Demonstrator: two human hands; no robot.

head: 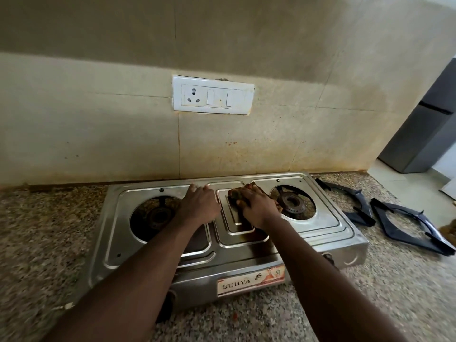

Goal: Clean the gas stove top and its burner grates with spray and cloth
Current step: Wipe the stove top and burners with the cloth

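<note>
Head view shows the right hand (256, 206) closed over a bunched brown cloth (238, 193), pressing it onto the raised middle panel of the steel gas stove (328, 233). This looks like the wiping step, aimed at the dark, greasy patch between the burners. The left hand (198, 203) holds nothing. It lies on the stove top just beside the right hand, fingers reaching toward the rear rim, most likely to steady the light stove against the rubbing.

Two burners sit in their round wells, the left burner (158, 215) partly hidden by the left forearm and the right burner (292, 202) in full view. Both are bare. The two burner grates, near grate (350, 201) and far grate (409, 225), lie flat on the granite counter (49, 230) to the stove's right, apparently set aside to free the top. No spray bottle is in view. One switchboard (213, 95) on the wall carries one socket and two switches.
</note>
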